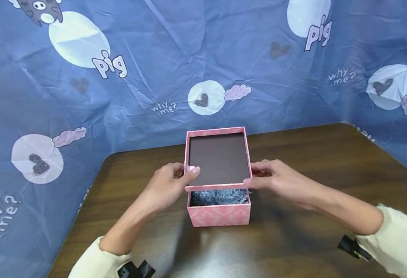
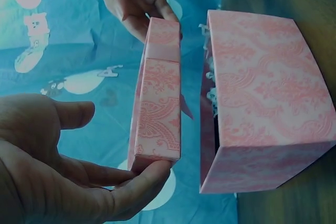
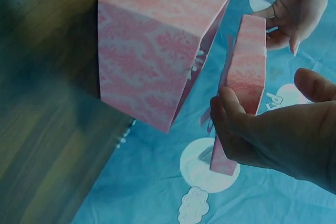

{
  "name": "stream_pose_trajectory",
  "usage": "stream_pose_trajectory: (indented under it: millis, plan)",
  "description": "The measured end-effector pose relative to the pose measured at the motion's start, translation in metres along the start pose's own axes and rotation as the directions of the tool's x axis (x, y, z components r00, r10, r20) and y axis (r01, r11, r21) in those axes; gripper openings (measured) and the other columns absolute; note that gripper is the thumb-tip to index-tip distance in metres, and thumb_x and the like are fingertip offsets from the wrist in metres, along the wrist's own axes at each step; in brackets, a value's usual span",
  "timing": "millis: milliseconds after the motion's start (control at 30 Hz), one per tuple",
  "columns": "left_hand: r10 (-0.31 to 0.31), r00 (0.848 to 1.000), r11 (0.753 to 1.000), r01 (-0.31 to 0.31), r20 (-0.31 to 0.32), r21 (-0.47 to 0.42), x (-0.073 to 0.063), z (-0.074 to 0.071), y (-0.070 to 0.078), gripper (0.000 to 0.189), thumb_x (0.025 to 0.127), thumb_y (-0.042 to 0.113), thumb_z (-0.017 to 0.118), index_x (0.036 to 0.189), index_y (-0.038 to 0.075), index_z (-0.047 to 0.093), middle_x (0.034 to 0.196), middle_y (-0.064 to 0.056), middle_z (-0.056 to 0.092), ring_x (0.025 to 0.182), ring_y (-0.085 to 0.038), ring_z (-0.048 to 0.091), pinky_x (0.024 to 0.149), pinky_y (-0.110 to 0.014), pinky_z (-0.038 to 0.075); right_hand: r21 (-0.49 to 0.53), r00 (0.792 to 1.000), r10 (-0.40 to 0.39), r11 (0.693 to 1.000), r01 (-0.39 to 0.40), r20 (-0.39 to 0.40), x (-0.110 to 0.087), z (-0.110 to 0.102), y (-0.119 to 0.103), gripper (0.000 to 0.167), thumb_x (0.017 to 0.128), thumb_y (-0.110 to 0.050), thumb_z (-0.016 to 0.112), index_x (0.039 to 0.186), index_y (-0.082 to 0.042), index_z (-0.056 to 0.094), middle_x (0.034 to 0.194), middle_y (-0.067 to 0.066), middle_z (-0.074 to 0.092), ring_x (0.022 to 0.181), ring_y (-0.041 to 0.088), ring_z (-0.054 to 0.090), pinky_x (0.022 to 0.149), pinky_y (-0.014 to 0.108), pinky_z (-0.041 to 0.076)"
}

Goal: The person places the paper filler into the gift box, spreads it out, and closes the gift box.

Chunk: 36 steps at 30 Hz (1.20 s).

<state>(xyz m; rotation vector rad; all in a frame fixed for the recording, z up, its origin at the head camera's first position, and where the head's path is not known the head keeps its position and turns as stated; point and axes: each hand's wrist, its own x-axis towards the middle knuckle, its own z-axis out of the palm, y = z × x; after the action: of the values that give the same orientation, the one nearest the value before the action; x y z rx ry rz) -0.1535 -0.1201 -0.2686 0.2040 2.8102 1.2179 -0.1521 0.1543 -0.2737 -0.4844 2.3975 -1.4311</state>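
A pink patterned box lid [image 1: 219, 158] is raised above the box, its dark inner face turned toward the head camera. My left hand [image 1: 168, 183] holds the lid's left side, thumb at the rim and fingers around the edge. At the opposite side my right hand [image 1: 276, 179] grips it near the front corner. Under the lid stands the matching pink box [image 1: 219, 215], open at the top, with bluish shredded paper filler [image 1: 219, 197] inside. A pink ribbon [image 2: 163, 52] crosses the lid's side wall in the left wrist view. The lid hides the box's rear part.
The box stands on a dark brown wooden table [image 1: 311, 154]. Behind and beside the table hangs a creased blue cloth [image 1: 148, 96] printed with pigs, hearts and words. Dark straps [image 1: 354, 247] show at both pale sleeves.
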Motion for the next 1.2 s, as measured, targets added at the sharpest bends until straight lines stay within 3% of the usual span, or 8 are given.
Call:
stream_pose_trajectory:
  millis: [267, 467, 633, 833, 900, 967, 1200]
  plan:
    - [0.03, 0.997, 0.998, -0.033, -0.07, -0.046, 0.0, 0.008, -0.004, 0.046, 0.094, 0.037, 0.059, 0.117, -0.003, 0.063, 0.103, -0.012, 0.067, 0.097, -0.023, 0.062, 0.084, -0.041, 0.049, 0.002, 1.0, 0.012, 1.0, -0.012, -0.021, 0.001, -0.005, 0.001, 0.052, 0.09, -0.029, 0.066, 0.131, 0.001, 0.055, 0.113, 0.013, 0.059, 0.102, 0.027, 0.052, 0.091, 0.042, 0.042]
    - [0.008, 0.992, 0.983, -0.031, -0.129, -0.181, 0.0, 0.014, -0.005, 0.044, 0.095, 0.037, 0.058, 0.116, -0.001, 0.062, 0.103, -0.013, 0.067, 0.094, -0.024, 0.064, 0.084, -0.04, 0.05, 0.148, 0.998, 0.004, 0.989, 0.006, -0.069, 0.003, -0.005, 0.006, 0.05, 0.092, -0.023, 0.063, 0.131, 0.007, 0.052, 0.123, 0.02, 0.059, 0.112, 0.027, 0.057, 0.102, 0.044, 0.04]
    - [-0.034, 0.988, 0.923, -0.026, -0.149, -0.385, 0.003, 0.018, -0.007, 0.036, 0.097, 0.034, 0.056, 0.11, 0.0, 0.058, 0.103, -0.016, 0.06, 0.094, -0.026, 0.06, 0.086, -0.04, 0.05, 0.343, 0.994, -0.004, 0.938, 0.043, -0.114, 0.006, -0.002, 0.01, 0.041, 0.096, -0.015, 0.056, 0.122, 0.015, 0.048, 0.124, 0.025, 0.052, 0.111, 0.028, 0.06, 0.098, 0.034, 0.045]
    - [-0.045, 0.991, 0.789, -0.044, -0.129, -0.612, 0.006, 0.019, -0.011, 0.031, 0.102, 0.024, 0.047, 0.104, -0.006, 0.048, 0.12, -0.021, 0.053, 0.114, -0.031, 0.054, 0.093, -0.043, 0.049, 0.46, 0.985, -0.011, 0.883, 0.089, -0.171, 0.01, -0.001, 0.01, 0.026, 0.1, -0.016, 0.051, 0.105, 0.009, 0.055, 0.109, 0.015, 0.06, 0.101, 0.024, 0.061, 0.092, 0.031, 0.049]
    - [-0.051, 0.991, 0.76, -0.041, -0.123, -0.648, 0.007, 0.018, -0.011, 0.03, 0.103, 0.024, 0.045, 0.1, -0.006, 0.046, 0.121, -0.021, 0.053, 0.114, -0.031, 0.053, 0.093, -0.043, 0.049, 0.479, 0.984, -0.006, 0.873, 0.091, -0.176, 0.011, -0.001, 0.01, 0.026, 0.101, -0.019, 0.05, 0.102, 0.006, 0.056, 0.106, 0.012, 0.061, 0.099, 0.022, 0.061, 0.09, 0.03, 0.05]
    - [-0.059, 0.99, 0.745, -0.04, -0.126, -0.666, 0.007, 0.018, -0.013, 0.031, 0.103, 0.026, 0.043, 0.097, -0.005, 0.045, 0.119, -0.021, 0.054, 0.112, -0.032, 0.053, 0.093, -0.045, 0.049, 0.492, 0.984, -0.003, 0.866, 0.091, -0.176, 0.011, 0.0, 0.011, 0.027, 0.102, -0.021, 0.048, 0.101, 0.005, 0.055, 0.106, 0.012, 0.06, 0.099, 0.022, 0.061, 0.09, 0.03, 0.05]
    - [-0.094, 0.987, 0.732, -0.021, -0.131, -0.681, 0.006, 0.016, -0.013, 0.04, 0.104, 0.035, 0.039, 0.095, -0.003, 0.046, 0.107, -0.02, 0.052, 0.109, -0.033, 0.056, 0.095, -0.047, 0.047, 0.525, 0.987, -0.03, 0.844, 0.109, -0.157, 0.012, 0.001, 0.014, 0.036, 0.104, -0.027, 0.041, 0.112, 0.006, 0.051, 0.109, 0.012, 0.062, 0.104, 0.023, 0.061, 0.092, 0.032, 0.049]
